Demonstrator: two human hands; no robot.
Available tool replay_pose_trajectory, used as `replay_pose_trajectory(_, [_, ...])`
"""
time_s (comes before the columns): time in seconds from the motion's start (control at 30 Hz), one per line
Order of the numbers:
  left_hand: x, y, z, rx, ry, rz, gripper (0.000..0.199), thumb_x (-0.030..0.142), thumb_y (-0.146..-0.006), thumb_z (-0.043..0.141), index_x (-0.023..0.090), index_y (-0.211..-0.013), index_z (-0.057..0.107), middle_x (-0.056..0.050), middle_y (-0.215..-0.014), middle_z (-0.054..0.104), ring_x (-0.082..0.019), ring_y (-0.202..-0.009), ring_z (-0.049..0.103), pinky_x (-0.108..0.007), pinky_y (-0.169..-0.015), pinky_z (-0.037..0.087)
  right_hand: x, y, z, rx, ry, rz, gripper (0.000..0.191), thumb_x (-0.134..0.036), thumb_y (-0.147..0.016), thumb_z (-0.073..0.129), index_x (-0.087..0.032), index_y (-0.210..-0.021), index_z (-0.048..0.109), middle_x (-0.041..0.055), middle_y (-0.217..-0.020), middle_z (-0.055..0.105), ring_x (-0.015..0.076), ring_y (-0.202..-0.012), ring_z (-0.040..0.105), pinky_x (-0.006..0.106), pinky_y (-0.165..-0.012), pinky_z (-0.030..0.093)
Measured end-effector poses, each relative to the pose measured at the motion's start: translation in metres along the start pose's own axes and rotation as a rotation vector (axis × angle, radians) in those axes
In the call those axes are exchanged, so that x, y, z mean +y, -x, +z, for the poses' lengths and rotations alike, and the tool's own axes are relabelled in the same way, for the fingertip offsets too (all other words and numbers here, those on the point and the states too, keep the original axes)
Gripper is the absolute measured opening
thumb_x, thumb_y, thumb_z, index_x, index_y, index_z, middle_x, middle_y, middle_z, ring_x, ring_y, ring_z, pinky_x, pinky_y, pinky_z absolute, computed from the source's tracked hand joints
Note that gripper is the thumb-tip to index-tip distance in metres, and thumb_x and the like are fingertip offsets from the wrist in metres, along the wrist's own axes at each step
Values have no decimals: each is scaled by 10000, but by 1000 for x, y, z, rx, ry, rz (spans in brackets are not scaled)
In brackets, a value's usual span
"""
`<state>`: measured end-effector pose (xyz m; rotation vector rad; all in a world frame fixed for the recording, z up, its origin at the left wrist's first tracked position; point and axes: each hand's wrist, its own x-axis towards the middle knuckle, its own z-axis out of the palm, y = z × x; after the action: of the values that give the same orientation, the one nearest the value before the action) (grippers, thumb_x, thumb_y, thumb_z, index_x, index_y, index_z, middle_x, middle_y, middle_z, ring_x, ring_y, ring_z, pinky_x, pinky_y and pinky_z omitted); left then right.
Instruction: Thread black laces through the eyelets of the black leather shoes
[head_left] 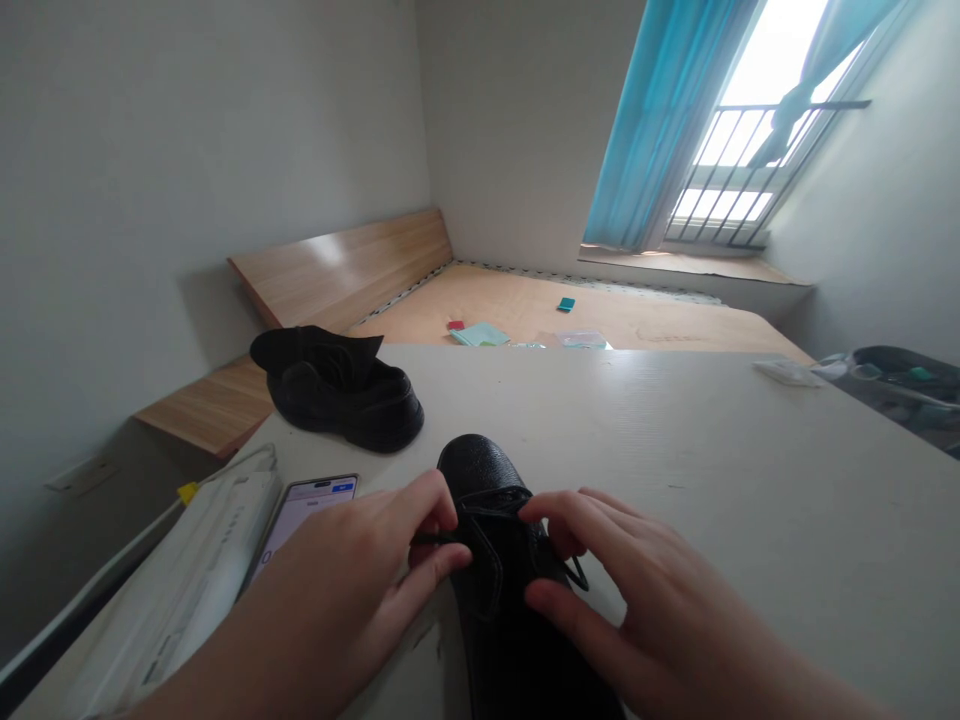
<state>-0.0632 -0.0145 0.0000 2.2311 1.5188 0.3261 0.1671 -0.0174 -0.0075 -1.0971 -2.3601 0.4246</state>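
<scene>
A black leather lace-up shoe [499, 590] lies on the white table [697, 450] directly in front of me, its toe pointing away. My left hand [352, 570] pinches a black shoelace [433, 538] between thumb and fingers at the shoe's left side. My right hand [600, 570] curves over the shoe's right side, with thumb and forefinger apart near the laced throat. A loop of lace shows beyond those fingers, and the eyelets are hidden by both hands. A second black shoe [341, 395] lies farther back on the table.
A smartphone [304, 515] and a white power strip [195, 570] with its cable lie at the table's left. A white packet [787, 373] sits near the far right edge. Beyond the table are a wooden bed base [540, 310] with small coloured items, and a curtained window [720, 130].
</scene>
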Motion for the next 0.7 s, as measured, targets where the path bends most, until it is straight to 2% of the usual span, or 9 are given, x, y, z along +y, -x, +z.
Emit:
replay_pose_trajectory(0.07, [-1,-1,1,50,40,40,94,333,-919,499,261,-919,559,44,-798,665,-177,-731,635,-277,-606,407,-4,-3,1,8,51,-18,230,-163,-862,536,-214,-1086,541,18,-869,653,195,-799,609,309,-659,489])
replay_pose_trajectory(0.13, [-1,-1,1,40,68,116,144,296,-947,458,308,-1034,572,62,-899,689,-160,-812,655,-266,-668,442,-7,-5,2,18,133,-48,184,-116,-830,484,-195,-969,575,35,-820,644,210,-752,598,321,-630,479])
replay_pose_trajectory(0.23, [-2,0,1,-16,99,191,283,272,-974,423,389,-1201,545,86,-1084,695,-141,-967,654,-257,-818,460,-12,-7,4,29,286,-81,171,-51,-753,473,-193,-782,563,41,-738,620,212,-674,578,314,-577,433])
replay_pose_trajectory(0.33, [-4,2,-1,-101,128,183,318,282,-969,444,404,-1246,542,81,-1162,682,-147,-1043,635,-266,-898,442,-16,-10,3,10,388,-99,212,2,-709,519,-200,-756,568,20,-686,607,191,-601,561,296,-527,367])
replay_pose_trajectory(0.4, [-3,2,-5,-148,159,158,300,283,-960,445,380,-1222,556,66,-1130,687,-156,-1021,633,-274,-877,445,-17,-13,2,-3,416,-85,229,17,-702,548,-206,-750,565,4,-654,598,176,-556,551,289,-502,331])
replay_pose_trajectory(0.53, [4,0,-11,-183,245,88,214,355,-966,418,312,-1102,577,43,-976,686,-158,-875,631,-264,-738,441,-18,-16,-1,-40,414,-52,233,16,-697,571,-214,-728,548,-10,-621,586,168,-521,544,281,-488,301])
replay_pose_trajectory(0.63, [11,0,-10,-167,296,-5,273,467,-960,408,259,-950,584,48,-780,644,-149,-715,600,-255,-614,398,-18,-16,-2,-89,353,9,191,-21,-768,559,-212,-763,559,0,-673,613,179,-577,575,288,-522,323])
replay_pose_trajectory(0.7, [15,1,-9,-146,279,-60,265,453,-940,425,242,-876,573,52,-692,601,-149,-647,570,-258,-553,356,-18,-16,-4,-122,308,36,168,-45,-806,539,-209,-787,565,10,-723,619,192,-631,580,299,-548,337])
